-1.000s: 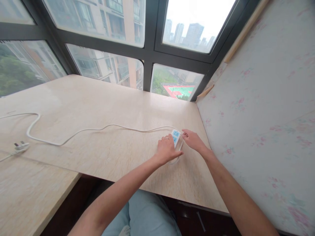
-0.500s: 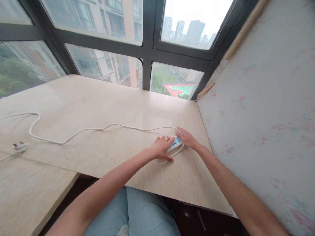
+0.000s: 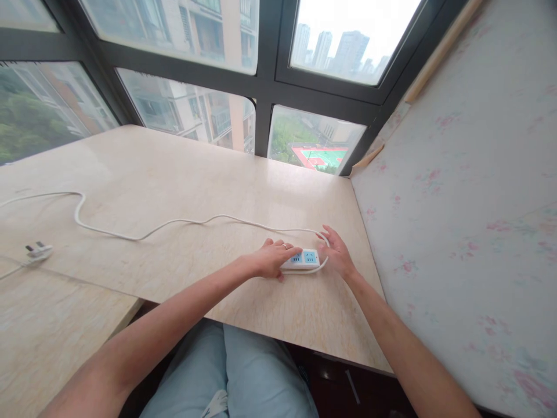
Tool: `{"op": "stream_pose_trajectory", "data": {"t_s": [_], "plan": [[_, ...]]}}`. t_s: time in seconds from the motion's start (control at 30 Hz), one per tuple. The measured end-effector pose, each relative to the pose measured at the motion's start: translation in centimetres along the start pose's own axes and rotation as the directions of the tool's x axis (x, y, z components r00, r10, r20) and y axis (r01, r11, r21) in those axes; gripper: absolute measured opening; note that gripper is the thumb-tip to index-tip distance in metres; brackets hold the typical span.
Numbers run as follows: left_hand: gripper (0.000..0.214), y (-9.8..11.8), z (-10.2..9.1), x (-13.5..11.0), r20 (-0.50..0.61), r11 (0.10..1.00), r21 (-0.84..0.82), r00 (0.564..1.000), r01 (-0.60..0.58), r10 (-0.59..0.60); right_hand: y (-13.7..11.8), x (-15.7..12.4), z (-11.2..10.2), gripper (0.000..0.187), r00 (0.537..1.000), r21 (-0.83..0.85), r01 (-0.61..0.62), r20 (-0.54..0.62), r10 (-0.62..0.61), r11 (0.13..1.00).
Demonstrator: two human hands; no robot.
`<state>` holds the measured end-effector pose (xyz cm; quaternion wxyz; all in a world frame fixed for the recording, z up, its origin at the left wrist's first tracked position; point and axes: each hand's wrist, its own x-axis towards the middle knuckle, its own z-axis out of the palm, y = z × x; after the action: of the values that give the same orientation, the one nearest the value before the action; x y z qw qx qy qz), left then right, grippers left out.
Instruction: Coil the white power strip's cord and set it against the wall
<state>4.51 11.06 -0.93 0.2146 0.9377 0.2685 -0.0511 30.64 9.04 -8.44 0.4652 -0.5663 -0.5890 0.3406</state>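
A white power strip (image 3: 311, 265) with blue socket faces lies on the stone-look ledge, its left part covered by my left hand (image 3: 272, 258). The fingers of that hand reach over the strip's top and the thumb is at its near side. A white cord (image 3: 256, 223) curves around the strip's right end and back along its near edge. At this bend is my right hand (image 3: 338, 252), its fingers stretched out and apart, the cord running against their inner side. The white plug (image 3: 39, 250) rests at far left, pins up.
Dark-framed windows (image 3: 263, 87) rise behind the ledge (image 3: 174, 174). A wall with flowered paper (image 3: 456, 203) bounds the right side. In front, the ledge ends above my legs (image 3: 261, 371), and a lower-left slab (image 3: 65, 325) adjoins it.
The power strip has turned to lie more level across my view, showing more of its right end. My left hand has shifted left, and my right hand has moved off the strip's end, rightward.
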Motion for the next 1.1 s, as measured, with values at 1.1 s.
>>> {"op": "stream_pose_trajectory", "data": {"t_s": [1.1], "plan": [[0.065, 1.5, 6.5, -5.5, -0.573, 0.776, -0.425, 0.525, 0.466, -0.629, -4.3, -3.7, 8.4, 0.042, 0.953, -0.543, 0.302, 0.150, -0.263, 0.784]]}}
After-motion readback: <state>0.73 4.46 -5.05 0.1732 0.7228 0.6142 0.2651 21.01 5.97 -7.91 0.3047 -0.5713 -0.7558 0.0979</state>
